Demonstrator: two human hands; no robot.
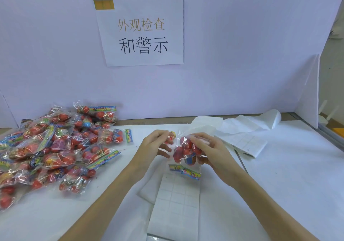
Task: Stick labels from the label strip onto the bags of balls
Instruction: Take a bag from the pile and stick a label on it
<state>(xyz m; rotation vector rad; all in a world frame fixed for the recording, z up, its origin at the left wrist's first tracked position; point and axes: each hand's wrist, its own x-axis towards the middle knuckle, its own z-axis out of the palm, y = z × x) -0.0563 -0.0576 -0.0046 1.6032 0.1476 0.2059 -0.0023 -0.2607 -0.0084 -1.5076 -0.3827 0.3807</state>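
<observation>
I hold one clear bag of red balls point(183, 153) above the table's middle. My right hand point(208, 147) grips its right side. My left hand point(156, 144) pinches its upper left corner, fingers closed on the plastic. The bag's coloured header card point(184, 172) hangs down toward me. Directly below lies the white label strip point(176, 203), a grid of small blank labels running to the table's near edge. I cannot tell whether a label is on either fingertip.
A big pile of the same bags of balls point(50, 147) covers the table's left side. Spent white backing paper point(243, 140) lies crumpled at the back right. A white partition with a printed sign point(141, 32) stands behind; a side panel point(309, 95) closes the right.
</observation>
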